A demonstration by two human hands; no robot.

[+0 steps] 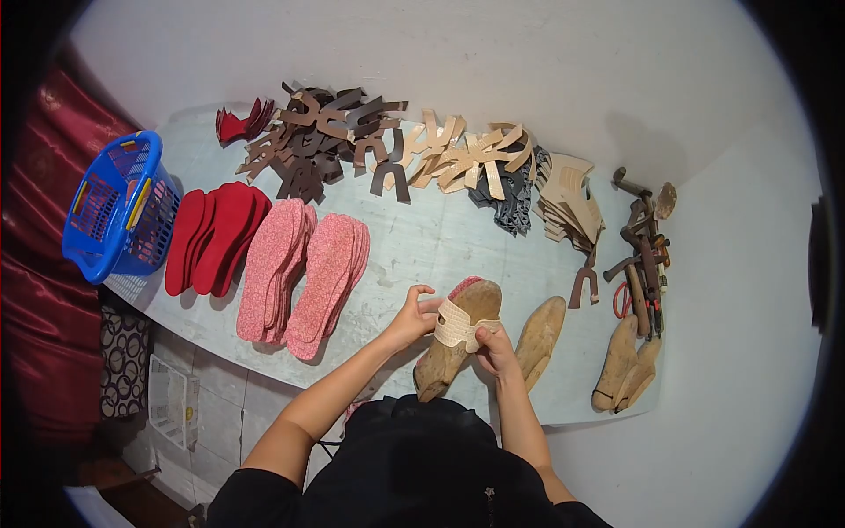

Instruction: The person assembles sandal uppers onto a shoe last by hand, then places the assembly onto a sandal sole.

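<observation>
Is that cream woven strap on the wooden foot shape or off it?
On: the cream strap lies across the wooden shoe last, and the right hand has its thumb on one side.

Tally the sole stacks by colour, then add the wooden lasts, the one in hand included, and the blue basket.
Red sole stacks: 2
Pink sole stacks: 2
Wooden lasts: 4
Blue basket: 1
Total: 9

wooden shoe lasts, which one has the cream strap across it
The wooden shoe last held in the right hand; the cream strap lies across it, while the other three lasts have none.
</observation>
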